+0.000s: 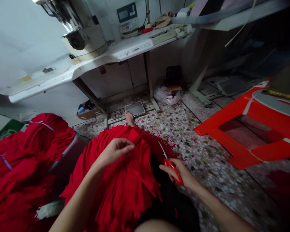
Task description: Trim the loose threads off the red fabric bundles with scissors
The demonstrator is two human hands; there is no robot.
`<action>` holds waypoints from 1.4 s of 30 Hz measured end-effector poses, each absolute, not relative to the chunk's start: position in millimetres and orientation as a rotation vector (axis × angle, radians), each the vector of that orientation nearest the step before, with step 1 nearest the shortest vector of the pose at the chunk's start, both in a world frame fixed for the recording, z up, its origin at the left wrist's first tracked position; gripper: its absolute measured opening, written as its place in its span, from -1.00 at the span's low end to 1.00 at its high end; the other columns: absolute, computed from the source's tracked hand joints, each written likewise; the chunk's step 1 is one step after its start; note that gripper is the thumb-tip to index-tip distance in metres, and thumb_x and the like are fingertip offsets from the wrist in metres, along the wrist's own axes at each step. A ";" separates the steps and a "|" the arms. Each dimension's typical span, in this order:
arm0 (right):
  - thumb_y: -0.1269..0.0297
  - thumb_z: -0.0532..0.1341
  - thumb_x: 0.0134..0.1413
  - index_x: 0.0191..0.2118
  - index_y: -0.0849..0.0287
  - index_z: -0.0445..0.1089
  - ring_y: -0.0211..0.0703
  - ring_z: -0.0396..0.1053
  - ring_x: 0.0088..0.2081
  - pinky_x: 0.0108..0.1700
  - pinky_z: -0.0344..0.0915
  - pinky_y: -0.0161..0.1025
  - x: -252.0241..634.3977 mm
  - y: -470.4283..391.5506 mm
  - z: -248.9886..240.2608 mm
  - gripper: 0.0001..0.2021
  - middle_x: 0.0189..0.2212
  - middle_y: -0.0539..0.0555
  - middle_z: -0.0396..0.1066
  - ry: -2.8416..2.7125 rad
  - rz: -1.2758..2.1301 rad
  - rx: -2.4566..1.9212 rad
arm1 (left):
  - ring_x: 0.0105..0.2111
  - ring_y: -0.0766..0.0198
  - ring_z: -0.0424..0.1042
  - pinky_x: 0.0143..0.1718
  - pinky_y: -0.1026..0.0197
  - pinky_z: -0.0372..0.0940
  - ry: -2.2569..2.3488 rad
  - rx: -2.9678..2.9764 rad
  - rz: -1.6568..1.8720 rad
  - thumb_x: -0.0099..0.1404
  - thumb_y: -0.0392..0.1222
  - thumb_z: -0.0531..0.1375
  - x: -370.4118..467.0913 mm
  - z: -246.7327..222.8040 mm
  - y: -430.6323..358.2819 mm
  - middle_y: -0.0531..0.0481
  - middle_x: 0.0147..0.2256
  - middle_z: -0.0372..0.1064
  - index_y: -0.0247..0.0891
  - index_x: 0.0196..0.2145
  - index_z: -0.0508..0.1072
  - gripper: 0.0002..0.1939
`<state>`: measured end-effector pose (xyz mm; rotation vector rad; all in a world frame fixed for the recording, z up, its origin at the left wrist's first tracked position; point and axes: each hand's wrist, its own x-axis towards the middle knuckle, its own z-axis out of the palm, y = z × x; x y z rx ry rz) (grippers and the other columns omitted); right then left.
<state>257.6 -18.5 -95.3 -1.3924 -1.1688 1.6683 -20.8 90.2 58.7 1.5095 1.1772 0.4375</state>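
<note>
A large bunch of red cloth pieces (125,180) lies over my lap, layered and hanging down in folds. My left hand (117,150) is on its upper part, fingers curled and thumb close to them, at a fold of the cloth; the exact grip is partly hidden. To the right of the bunch, my right hand (177,172) is closed around the red handles of a pair of scissors (172,170). The metal blades point up and away, close beside the cloth's right edge, and look nearly together.
Tied red bundles (38,141) fill a container at left. Ahead stands a white sewing table (125,48) with a machine (84,38) and control panel (127,17). A bare foot (129,117) is by the pedal (135,109). An orange stool (234,132) stands right; red scraps litter the speckled floor (190,154).
</note>
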 end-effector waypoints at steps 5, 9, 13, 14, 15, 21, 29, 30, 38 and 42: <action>-0.28 0.35 0.07 -0.53 0.11 0.27 -0.29 0.17 -0.69 -0.61 0.01 -0.35 249.2 -5.0 -91.7 -0.45 -0.75 -0.12 0.23 -1.137 1.656 -1.391 | -0.64 0.21 0.39 -0.59 0.25 0.19 1.519 1.496 0.443 0.23 0.16 0.31 -26.1 16.1 111.9 0.00 -0.62 0.45 -0.30 -0.35 0.54 -0.60; -0.22 0.35 0.13 -0.53 0.12 0.29 -0.30 0.19 -0.68 -0.59 0.07 -0.36 240.3 1.8 -84.3 -0.47 -0.74 -0.11 0.26 -1.137 1.663 -1.302 | -0.70 0.29 0.31 -0.64 0.30 0.11 1.517 1.466 0.402 0.18 0.14 0.34 -15.4 -2.0 119.6 0.07 -0.68 0.37 -0.30 -0.40 0.52 -0.61; -0.20 0.38 0.09 -0.55 0.12 0.28 -0.31 0.18 -0.69 -0.60 0.07 -0.37 237.6 2.2 -87.1 -0.47 -0.73 -0.11 0.27 -1.128 1.673 -1.281 | -0.72 0.37 0.23 -0.66 0.34 0.05 1.510 1.418 0.470 0.12 0.12 0.38 -14.7 -9.4 126.4 0.14 -0.68 0.31 -0.26 -0.39 0.43 -0.61; -0.21 0.40 0.07 -0.53 0.12 0.29 -0.30 0.19 -0.68 -0.60 0.08 -0.37 237.1 2.8 -87.7 -0.48 -0.73 -0.11 0.27 -1.101 1.662 -1.288 | -0.72 0.37 0.22 -0.66 0.34 0.05 1.515 1.405 0.488 0.12 0.13 0.39 -15.6 -10.6 127.4 0.16 -0.67 0.31 -0.25 -0.37 0.41 -0.59; -0.21 0.41 0.04 -0.52 0.11 0.29 -0.30 0.19 -0.69 -0.60 0.08 -0.36 236.2 4.2 -87.5 -0.49 -0.72 -0.11 0.28 -1.055 1.643 -1.303 | -0.72 0.37 0.22 -0.67 0.34 0.05 1.514 1.391 0.495 0.11 0.14 0.39 -16.4 -11.6 128.1 0.16 -0.68 0.30 -0.24 -0.35 0.40 -0.58; -0.13 0.47 -0.02 -0.46 0.12 0.34 -0.26 0.25 -0.59 -0.51 0.17 -0.32 218.1 19.2 -64.8 -0.55 -0.62 -0.06 0.36 -0.926 1.400 -1.285 | -0.67 0.42 0.21 -0.60 0.35 0.06 1.374 1.347 0.468 0.01 0.18 0.47 -10.2 -8.9 125.0 0.14 -0.63 0.32 -0.28 -0.44 0.42 -0.51; 0.03 0.56 -0.12 -0.47 0.19 0.38 -0.32 0.20 -0.55 -0.50 0.10 -0.37 205.1 -7.6 -57.4 -0.58 -0.59 -0.09 0.33 -1.217 1.743 -1.105 | -0.41 0.39 0.45 -0.29 0.35 0.31 1.064 1.052 0.801 0.13 -0.10 0.52 -1.2 20.8 117.8 0.05 -0.37 0.52 -0.29 -0.29 0.52 -0.67; 0.00 0.55 -0.10 -0.46 0.19 0.37 -0.32 0.20 -0.57 -0.51 0.11 -0.37 210.3 -8.3 -58.6 -0.57 -0.61 -0.09 0.34 -1.190 1.738 -1.143 | -0.42 0.41 0.44 -0.30 0.37 0.31 1.042 1.025 0.832 0.13 -0.12 0.52 -0.3 24.1 116.3 0.07 -0.38 0.51 -0.28 -0.28 0.52 -0.68; -0.17 0.38 0.12 -0.39 0.10 0.26 -0.28 0.20 -0.67 -0.62 0.08 -0.37 261.2 -2.6 -73.3 -0.54 -0.69 -0.15 0.25 -1.115 1.573 -1.343 | -0.40 0.35 0.46 -0.29 0.33 0.33 0.947 1.172 0.693 0.17 -0.11 0.50 17.8 50.7 105.2 -0.01 -0.37 0.55 -0.36 -0.36 0.59 -0.73; -0.11 0.30 0.24 -0.31 0.12 0.32 -0.22 0.33 -0.48 -0.45 0.25 -0.34 270.6 -19.6 -65.4 -0.62 -0.49 -0.05 0.40 -1.424 1.499 -1.303 | -0.48 0.35 0.44 -0.36 0.33 0.32 1.005 1.144 0.651 0.14 -0.04 0.51 25.1 50.8 96.9 -0.01 -0.44 0.55 -0.37 -0.37 0.62 -0.69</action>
